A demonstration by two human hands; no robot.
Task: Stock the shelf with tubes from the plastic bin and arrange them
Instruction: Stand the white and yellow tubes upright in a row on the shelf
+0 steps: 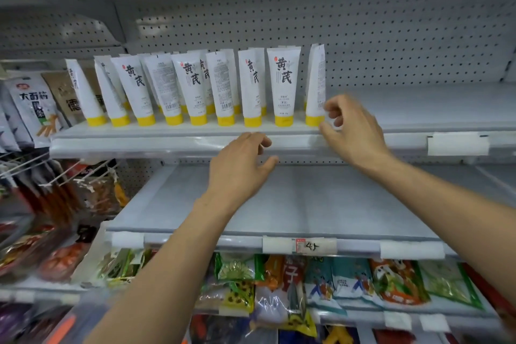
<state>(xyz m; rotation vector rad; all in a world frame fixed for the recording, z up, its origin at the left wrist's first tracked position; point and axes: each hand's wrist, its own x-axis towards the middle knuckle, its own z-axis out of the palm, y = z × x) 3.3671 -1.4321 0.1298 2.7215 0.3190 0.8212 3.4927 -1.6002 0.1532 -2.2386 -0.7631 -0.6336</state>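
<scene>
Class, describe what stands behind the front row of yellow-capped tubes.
More white tubes stand behind the front row, then the pegboard panel. Their lower parts are covered, so their count is unclear.

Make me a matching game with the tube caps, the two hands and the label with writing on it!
Things:
1. tube caps
2. left hand
3. right hand
4. handwritten label

Matches:
A. on the front edge of the bare shelf
B. yellow
C. right beside the rightmost tube
D. at the tube shelf edge, holding nothing

Pairs: 1-B, 2-D, 3-C, 4-A
</scene>
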